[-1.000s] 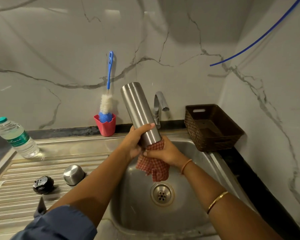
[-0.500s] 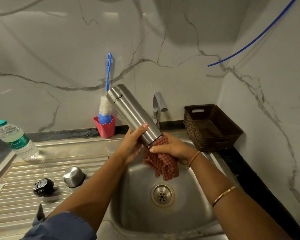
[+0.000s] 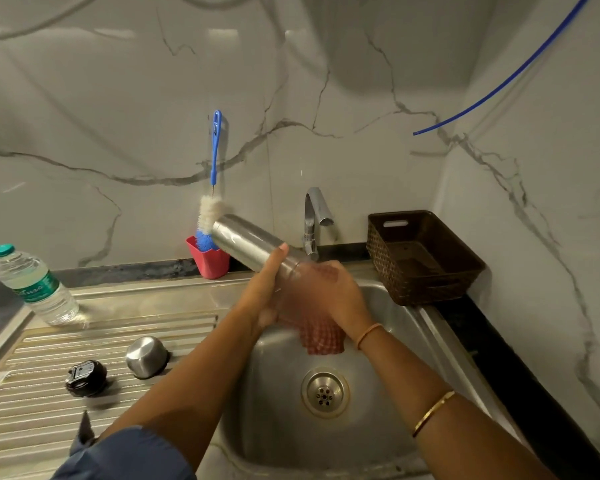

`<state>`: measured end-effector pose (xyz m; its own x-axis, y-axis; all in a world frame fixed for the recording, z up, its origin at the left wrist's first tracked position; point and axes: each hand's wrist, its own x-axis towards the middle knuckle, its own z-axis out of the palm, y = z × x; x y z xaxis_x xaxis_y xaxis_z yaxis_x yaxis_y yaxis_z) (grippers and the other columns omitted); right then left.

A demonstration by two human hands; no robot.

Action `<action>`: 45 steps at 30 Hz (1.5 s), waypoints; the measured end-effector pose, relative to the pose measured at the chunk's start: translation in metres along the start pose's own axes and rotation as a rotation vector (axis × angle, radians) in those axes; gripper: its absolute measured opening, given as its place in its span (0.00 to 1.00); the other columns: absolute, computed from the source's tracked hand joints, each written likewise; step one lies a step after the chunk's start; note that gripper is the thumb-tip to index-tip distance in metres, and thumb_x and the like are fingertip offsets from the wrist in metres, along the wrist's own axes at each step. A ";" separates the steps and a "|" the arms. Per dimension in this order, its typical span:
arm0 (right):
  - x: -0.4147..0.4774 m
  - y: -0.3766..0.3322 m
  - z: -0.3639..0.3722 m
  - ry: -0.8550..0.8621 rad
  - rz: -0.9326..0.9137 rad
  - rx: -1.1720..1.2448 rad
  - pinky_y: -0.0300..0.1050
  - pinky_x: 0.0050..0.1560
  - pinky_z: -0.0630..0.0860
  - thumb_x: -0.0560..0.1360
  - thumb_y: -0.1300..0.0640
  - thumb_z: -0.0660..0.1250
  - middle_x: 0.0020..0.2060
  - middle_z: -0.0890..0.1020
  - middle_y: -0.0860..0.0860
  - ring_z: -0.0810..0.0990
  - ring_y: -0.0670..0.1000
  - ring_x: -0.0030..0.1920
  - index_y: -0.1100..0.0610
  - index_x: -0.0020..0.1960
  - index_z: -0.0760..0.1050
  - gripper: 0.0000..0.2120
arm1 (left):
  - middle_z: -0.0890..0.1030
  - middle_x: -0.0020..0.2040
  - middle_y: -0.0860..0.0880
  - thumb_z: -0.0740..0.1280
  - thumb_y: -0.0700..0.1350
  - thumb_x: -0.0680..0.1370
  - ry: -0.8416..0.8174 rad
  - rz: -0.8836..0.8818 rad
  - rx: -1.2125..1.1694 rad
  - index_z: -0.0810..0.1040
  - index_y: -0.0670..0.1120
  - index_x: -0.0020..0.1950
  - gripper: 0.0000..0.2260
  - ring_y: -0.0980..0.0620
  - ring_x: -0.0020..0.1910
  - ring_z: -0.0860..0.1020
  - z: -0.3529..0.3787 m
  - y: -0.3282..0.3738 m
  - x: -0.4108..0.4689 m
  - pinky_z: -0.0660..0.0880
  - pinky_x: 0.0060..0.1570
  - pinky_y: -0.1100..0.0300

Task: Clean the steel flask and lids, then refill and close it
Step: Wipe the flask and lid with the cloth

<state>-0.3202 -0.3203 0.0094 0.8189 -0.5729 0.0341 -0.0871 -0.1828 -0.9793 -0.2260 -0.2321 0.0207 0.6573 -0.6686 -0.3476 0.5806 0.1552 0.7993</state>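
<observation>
Wiping the tilted cylindrical steel flask [image 3: 250, 242] over the stainless sink basin [image 3: 392, 327], frame centre.
Left hand [image 3: 267, 294] wraps it; the blurred right hand [image 3: 338, 296] clutches a red checked cloth [image 3: 321, 337] against its lower end. The domed steel cap [image 3: 147, 355] and round black lid [image 3: 85, 377] likely need wiping next.

kitchen | steel sink [image 3: 388, 308] | tap [image 3: 313, 220] | marble wall [image 3: 118, 98]

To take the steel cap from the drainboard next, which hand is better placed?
Probably the left hand: the steel cap lies on the drainboard, left of the sink. It must first put down the flask it grips. The right hand holds the cloth over the sink, farther away.
</observation>
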 end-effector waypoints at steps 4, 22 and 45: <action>0.006 0.008 0.010 0.109 0.104 0.447 0.46 0.55 0.78 0.73 0.41 0.63 0.52 0.80 0.55 0.80 0.53 0.52 0.56 0.57 0.73 0.21 | 0.84 0.45 0.39 0.68 0.55 0.74 0.017 -0.049 -0.297 0.71 0.39 0.60 0.24 0.44 0.42 0.84 0.003 -0.012 0.002 0.81 0.39 0.52; -0.028 -0.013 0.019 -0.198 -0.228 -0.201 0.45 0.68 0.61 0.76 0.43 0.62 0.76 0.49 0.48 0.53 0.53 0.75 0.47 0.76 0.42 0.39 | 0.83 0.44 0.44 0.63 0.56 0.78 -0.113 0.040 0.186 0.74 0.42 0.62 0.21 0.48 0.40 0.82 -0.019 0.003 -0.013 0.80 0.38 0.56; -0.024 -0.022 0.039 -0.378 -0.652 -0.426 0.60 0.75 0.46 0.74 0.41 0.56 0.76 0.52 0.49 0.46 0.47 0.76 0.48 0.75 0.48 0.34 | 0.82 0.49 0.37 0.62 0.68 0.64 -0.215 -0.173 0.148 0.76 0.42 0.60 0.36 0.41 0.43 0.82 -0.066 0.024 -0.050 0.82 0.41 0.50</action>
<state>-0.3155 -0.2717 0.0228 0.9065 0.0406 0.4202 0.3223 -0.7096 -0.6266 -0.2136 -0.1471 0.0253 0.4289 -0.8166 -0.3862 0.5885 -0.0717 0.8053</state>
